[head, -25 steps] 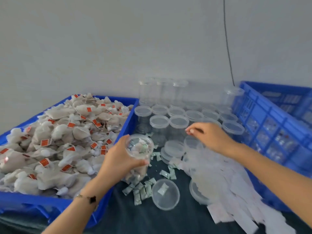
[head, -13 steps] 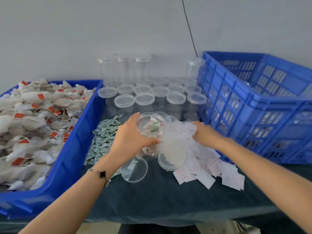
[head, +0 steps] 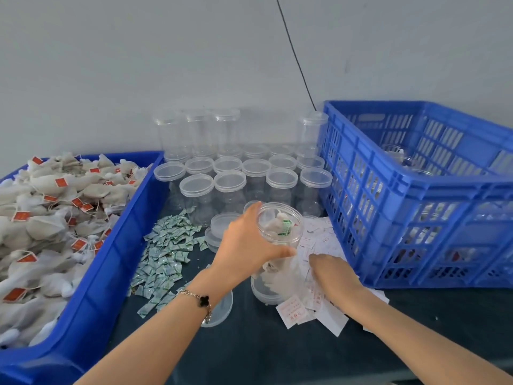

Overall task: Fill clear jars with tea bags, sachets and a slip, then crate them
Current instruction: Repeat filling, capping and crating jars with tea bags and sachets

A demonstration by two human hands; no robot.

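My left hand (head: 245, 245) grips an open clear jar (head: 280, 237) that holds tea bags and a green-printed sachet, standing near the table's middle. My right hand (head: 331, 275) lies palm down on the pile of white paper slips (head: 313, 298) to the right of the jar, fingers on the slips; whether it pinches one is hidden. Green sachets (head: 163, 254) are heaped to the left of the jar. White tea bags with red tags (head: 52, 218) fill the blue bin (head: 111, 270) at the left.
Several lidded clear jars (head: 230, 182) stand in rows behind, some stacked against the wall. Loose lids (head: 222, 307) lie beside the held jar. A tall blue slatted crate (head: 416, 207) with jars inside stands at the right. A dark cloth covers the table (head: 263, 351).
The view has swung right and down. My right hand moved from the jar rows down onto the slips. My left hand kept hold of the jar, now lower near the slips.
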